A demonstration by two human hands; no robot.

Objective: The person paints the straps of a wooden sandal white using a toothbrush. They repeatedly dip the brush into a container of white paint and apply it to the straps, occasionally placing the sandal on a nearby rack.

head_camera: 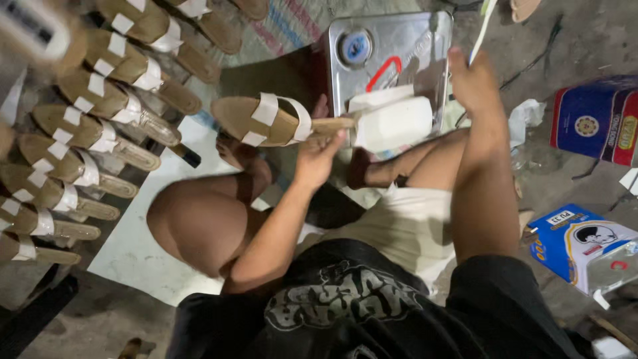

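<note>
- Left hand (318, 154) is closed round the heel end of a tan sandal (266, 121) with white straps, held level over the lap, toe pointing at the rack (80, 126) of matching ones.
- Right hand (473, 81) is up by the metal can (389, 60), pinching a thin white stick (480, 30).
- Sandal looks light with a stiff sole; the straps look soft, so I'd hold it by the heel or sole edge.
</note>
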